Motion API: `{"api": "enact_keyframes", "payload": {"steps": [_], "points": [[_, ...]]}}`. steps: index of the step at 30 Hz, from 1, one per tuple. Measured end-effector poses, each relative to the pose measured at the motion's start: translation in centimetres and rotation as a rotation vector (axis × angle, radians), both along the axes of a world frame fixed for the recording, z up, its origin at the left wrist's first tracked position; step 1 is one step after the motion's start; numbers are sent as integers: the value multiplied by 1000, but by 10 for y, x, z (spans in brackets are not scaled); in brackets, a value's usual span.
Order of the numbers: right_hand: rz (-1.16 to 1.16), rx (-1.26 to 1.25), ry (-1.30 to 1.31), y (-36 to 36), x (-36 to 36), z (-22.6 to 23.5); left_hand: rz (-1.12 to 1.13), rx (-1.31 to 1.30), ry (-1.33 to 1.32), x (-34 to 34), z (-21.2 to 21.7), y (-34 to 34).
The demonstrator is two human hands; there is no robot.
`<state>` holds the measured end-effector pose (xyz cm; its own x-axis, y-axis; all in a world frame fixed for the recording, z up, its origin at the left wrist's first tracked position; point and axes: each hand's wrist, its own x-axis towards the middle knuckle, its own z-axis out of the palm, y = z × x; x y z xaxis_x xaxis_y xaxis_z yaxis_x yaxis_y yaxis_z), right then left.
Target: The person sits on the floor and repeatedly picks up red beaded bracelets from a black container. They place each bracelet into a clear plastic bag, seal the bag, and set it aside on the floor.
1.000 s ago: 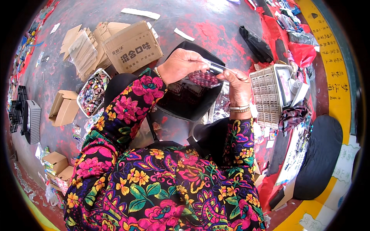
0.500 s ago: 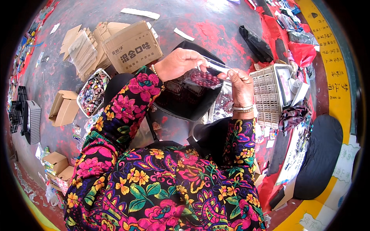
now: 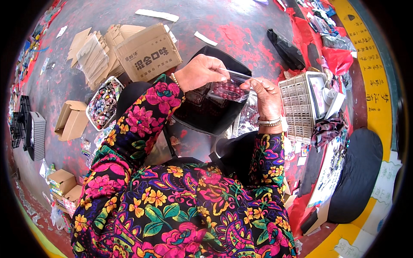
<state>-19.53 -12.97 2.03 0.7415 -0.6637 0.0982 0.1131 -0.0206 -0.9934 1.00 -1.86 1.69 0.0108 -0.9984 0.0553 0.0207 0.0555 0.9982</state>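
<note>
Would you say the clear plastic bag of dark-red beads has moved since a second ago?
Yes, the bag has shifted slightly downward in view, judged against the open black container.

Large dark Chinese characters stand across the brown, rectangular cardboard carton, with smaller lines above and below them. Black Chinese characters run down the curved yellow painted band at right, some bigger than others. The pale, wavy-edged paper sheet below bears grey characters, as does the pale lower sheet, partly cut off by the rim.
</note>
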Motion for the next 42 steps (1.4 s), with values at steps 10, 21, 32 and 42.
{"api": "enact_keyframes", "payload": {"steps": [10, 21, 32, 42], "points": [[-14, -8, -2, -3, 0, -5, 9, -13, 61, -6, -4, -3], [-34, 27, -25, -2, 1, -4, 9, -4, 51, -2, -3, -2], [-42, 77, -6, 1, 6, -6, 88, 32, 173, -9, -2, -1], [-157, 124, -41, -2, 4, -6, 116, 0, 24, -6, 6, -1]]}}
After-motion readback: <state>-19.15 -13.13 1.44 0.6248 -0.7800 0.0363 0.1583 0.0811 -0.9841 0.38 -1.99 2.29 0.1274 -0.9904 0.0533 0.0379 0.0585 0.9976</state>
